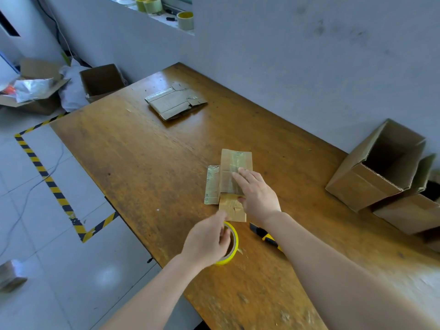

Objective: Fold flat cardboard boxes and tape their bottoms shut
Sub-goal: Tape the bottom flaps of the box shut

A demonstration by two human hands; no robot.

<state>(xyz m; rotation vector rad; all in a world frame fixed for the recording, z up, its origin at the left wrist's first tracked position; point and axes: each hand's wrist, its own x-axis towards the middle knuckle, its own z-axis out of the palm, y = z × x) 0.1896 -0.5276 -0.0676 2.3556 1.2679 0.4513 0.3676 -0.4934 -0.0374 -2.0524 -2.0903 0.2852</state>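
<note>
Tabletop work looks partly done: two opened boxes lie tipped on their sides at the right edge, while a flattened stack waits near the far end. Toward the middle, a small flat box, not yet folded, lies under the straight fingers of the right hand. Nearer the left edge, the left hand curls round the yellow tape roll.

**View:** head, single, wide-angle.
**Position:** worn on the person's head, above the near end of the wooden table.
**Facing:** forward and steeply down; the tabletop runs diagonally up the frame.
**Range:** close. The left hand and right hand sit low centre, with the forearms entering from the bottom edge.
**Periphery:** grey wall across the top and right, tiled floor on the left.
</note>
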